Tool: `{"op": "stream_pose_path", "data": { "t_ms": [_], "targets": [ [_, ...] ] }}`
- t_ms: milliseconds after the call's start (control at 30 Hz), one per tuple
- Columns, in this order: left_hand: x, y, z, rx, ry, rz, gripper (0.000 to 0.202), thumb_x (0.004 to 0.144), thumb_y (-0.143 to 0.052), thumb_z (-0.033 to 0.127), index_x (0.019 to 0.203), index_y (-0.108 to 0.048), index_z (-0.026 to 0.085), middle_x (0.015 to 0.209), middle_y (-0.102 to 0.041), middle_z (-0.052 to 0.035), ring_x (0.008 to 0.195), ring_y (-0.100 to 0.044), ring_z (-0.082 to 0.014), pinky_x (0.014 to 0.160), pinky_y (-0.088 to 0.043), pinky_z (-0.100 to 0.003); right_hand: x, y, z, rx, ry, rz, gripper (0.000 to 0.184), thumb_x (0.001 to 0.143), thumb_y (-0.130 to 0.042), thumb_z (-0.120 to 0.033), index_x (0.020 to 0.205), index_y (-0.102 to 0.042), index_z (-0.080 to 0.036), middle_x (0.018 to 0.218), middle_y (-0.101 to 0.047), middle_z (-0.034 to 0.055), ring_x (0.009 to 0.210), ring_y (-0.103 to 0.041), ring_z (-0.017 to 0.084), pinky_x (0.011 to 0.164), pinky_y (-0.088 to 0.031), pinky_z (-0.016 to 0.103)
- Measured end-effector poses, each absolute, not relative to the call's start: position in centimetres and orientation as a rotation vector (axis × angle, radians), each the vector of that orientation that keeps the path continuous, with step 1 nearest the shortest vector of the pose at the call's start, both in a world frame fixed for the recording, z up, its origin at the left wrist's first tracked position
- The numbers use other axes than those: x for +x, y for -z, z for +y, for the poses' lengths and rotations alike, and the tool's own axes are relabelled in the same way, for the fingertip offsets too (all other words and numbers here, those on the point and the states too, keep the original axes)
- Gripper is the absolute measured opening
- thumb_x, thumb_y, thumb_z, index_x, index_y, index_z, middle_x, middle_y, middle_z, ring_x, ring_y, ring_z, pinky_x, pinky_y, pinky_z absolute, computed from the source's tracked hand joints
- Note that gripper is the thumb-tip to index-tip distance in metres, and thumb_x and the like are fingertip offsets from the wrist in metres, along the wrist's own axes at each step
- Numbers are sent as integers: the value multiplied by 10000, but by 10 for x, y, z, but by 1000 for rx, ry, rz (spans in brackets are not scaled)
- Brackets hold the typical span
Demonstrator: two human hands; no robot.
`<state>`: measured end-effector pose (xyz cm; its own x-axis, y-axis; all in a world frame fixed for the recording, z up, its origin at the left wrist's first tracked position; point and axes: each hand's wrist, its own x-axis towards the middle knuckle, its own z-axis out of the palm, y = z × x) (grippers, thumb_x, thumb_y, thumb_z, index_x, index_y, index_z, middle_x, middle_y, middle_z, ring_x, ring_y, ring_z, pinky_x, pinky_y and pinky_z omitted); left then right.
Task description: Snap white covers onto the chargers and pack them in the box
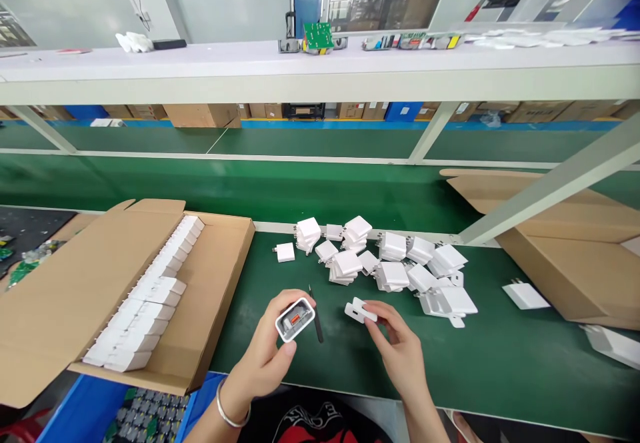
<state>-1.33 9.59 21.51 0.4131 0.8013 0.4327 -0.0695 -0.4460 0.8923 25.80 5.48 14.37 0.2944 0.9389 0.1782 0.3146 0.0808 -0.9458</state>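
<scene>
My left hand [273, 346] is wrapped round a white charger housing [281, 321], its open end facing me. Inside it, grey walls and an orange part show. Between the thumb and fingers of my right hand [397, 340] are small white end caps [356, 310], apart from the housing; they look like two, close together. A thin black tool [317, 316] lies on the green mat just right of my left hand. Beyond both hands, white chargers [393, 275] lie in a loose heap, several stacked on one another. A single charger [285, 252] sits at the heap's left.
On the left, an open cardboard box [223, 296] holds rows of white chargers. Another open carton [575, 263] stands on the right, with a charger [526, 294] beside it. A shelf [225, 63] crosses above the bench; a blue bin [75, 410] with circuit boards sits below left.
</scene>
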Motion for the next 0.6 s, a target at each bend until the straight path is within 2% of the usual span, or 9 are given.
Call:
{"op": "stream_pose_path", "data": {
  "t_ms": [67, 167, 300, 467, 600],
  "targets": [
    [-13, -215, 95, 1683, -1122, 587, 482, 1063, -412, 544, 1430, -512, 249, 1235, -627, -157, 1110, -615, -301, 937, -510, -434, 250, -168, 50, -1322, -726, -1318, 133, 974, -688, -310, 1070, -771, -272, 1199, -706, 112, 1142, -650, 279, 887, -562, 405],
    [-11, -219, 94, 1674, -1035, 534, 520, 1028, -444, 605, 1358, -570, 223, 1136, -654, -153, 989, -634, -295, 876, -506, -424, 233, -207, 44, -1147, -684, -1516, 197, 959, -696, -194, 1089, -767, -324, 1156, -729, 77, 1080, -649, 267, 912, -545, 450],
    [-6, -225, 93, 1710, -1031, 509, 513, 1028, -441, 614, 1333, -597, 234, 1163, -669, -137, 1033, -646, -300, 901, -504, -407, 213, -239, 44, -1039, -638, -1719, 290, 937, -708, -140, 1127, -747, -356, 1156, -748, 38, 1014, -645, 255, 917, -529, 479],
    [-2, -218, 92, 1714, -1099, 482, 612, 1006, -413, 697, 1301, -620, 202, 1131, -682, -115, 1001, -652, -283, 885, -494, -375, 197, -248, 53, -923, -576, -1860, 319, 954, -661, -87, 1188, -688, -302, 1246, -730, 42, 1055, -610, 227, 916, -518, 431],
    [-3, -212, 91, 1717, -1126, 534, 525, 1050, -400, 631, 1296, -626, 226, 1157, -692, -82, 1038, -639, -252, 944, -467, -345, 193, -249, 56, -883, -529, -1915, 366, 950, -646, -41, 1221, -667, -286, 1282, -715, 31, 1088, -572, 212, 943, -489, 400]
  ]
}}
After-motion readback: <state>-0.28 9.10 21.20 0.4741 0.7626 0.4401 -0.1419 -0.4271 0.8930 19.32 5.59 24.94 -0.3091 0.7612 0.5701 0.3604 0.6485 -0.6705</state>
